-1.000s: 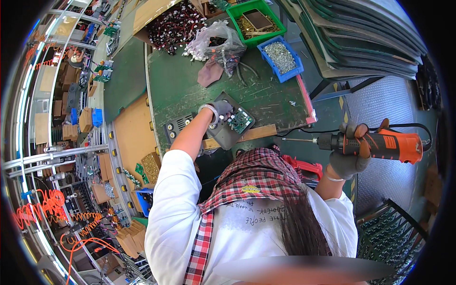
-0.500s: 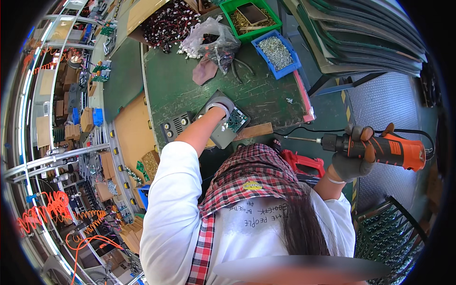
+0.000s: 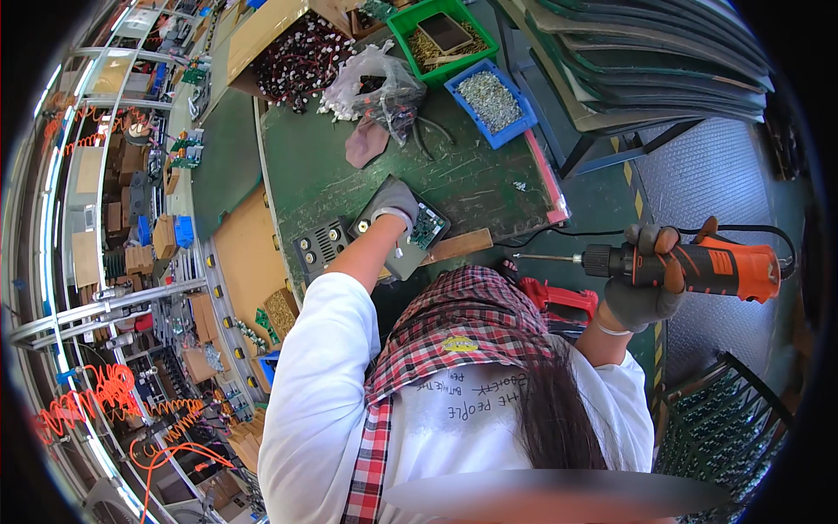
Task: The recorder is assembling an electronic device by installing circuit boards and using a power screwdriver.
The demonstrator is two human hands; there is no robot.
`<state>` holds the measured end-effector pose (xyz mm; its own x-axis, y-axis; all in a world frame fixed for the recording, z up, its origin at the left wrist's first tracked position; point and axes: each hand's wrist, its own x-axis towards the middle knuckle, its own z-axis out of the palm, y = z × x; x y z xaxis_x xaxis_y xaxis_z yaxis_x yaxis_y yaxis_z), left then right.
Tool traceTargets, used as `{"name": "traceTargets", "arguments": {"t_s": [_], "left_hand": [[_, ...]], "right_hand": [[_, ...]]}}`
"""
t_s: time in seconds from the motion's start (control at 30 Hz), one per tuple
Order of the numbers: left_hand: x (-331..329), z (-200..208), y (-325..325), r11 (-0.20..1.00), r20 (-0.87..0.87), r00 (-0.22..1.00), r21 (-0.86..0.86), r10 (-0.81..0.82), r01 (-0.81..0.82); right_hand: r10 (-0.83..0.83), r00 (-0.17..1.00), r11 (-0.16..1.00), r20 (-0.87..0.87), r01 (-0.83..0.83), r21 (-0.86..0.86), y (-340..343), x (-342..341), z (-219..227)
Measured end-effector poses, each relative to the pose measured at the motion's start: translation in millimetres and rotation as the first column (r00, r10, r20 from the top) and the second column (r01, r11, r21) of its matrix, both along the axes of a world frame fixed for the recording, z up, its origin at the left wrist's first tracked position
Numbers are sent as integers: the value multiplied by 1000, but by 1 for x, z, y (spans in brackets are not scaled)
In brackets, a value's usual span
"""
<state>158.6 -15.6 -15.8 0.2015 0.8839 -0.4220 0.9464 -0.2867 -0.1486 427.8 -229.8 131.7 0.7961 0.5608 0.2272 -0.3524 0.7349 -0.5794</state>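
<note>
My left hand (image 3: 396, 203), in a grey glove, rests over a grey metal housing (image 3: 407, 262) at the near edge of the green-topped table. Its fingers are mostly hidden behind the back of the hand. Beside it, a green circuit board (image 3: 425, 226) lies in the housing. A second housing (image 3: 320, 247), grey with round metal parts and slots, sits just to the left. Out to the right, away from the table, my gloved right hand (image 3: 650, 293) is wrapped around an orange and black electric screwdriver (image 3: 733, 267). Its long bit points left toward the table corner.
A blue tray of small metal parts (image 3: 491, 101) and a green tray with a phone (image 3: 443, 33) stand at the back. Nearby are a plastic bag (image 3: 375, 83), pliers (image 3: 434, 137) and a pink cloth (image 3: 367, 142). A red power tool (image 3: 559, 299) lies near my waist.
The view has shifted a little, moving the table leftward in the picture. My left hand has turned and shifted slightly left over the housing. My right hand still holds the electric screwdriver.
</note>
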Motion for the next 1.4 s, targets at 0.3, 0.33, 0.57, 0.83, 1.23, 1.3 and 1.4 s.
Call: {"name": "traceTargets", "arguments": {"t_s": [0.3, 0.33, 0.57, 0.83, 1.23, 1.3, 1.4], "left_hand": [[-9, -12, -1, 982, 130, 973, -17, 189, -189], [-7, -10, -2, 980, 134, 971, -6, 198, -199], [-15, -8, -11, 982, 147, 971, -14, 186, -186], [12, -12, 13, 918, -215, 921, -308, -324, 251], [35, 16, -3, 985, -297, 955, -166, 4, -55], [18, 20, -2, 980, -310, 946, -195, -95, 35], [-6, 61, -5, 982, -9, 984, -51, 180, -181]], "right_hand": [[11, 1000, 999, -17, -10, 41, -4, 2, 0], [11, 1000, 999, -15, -10, 43, -5, 3, 0], [-22, 1000, 1000, 3, 22, 19, -8, 10, -4], [10, 1000, 1000, -2, -9, 15, -5, 6, -2], [-50, 998, 994, 28, 52, -100, -13, -5, -1], [-26, 998, 997, 50, 30, -71, -15, -4, -1], [-14, 998, 999, 64, 17, -45, -12, -13, 4]]}}
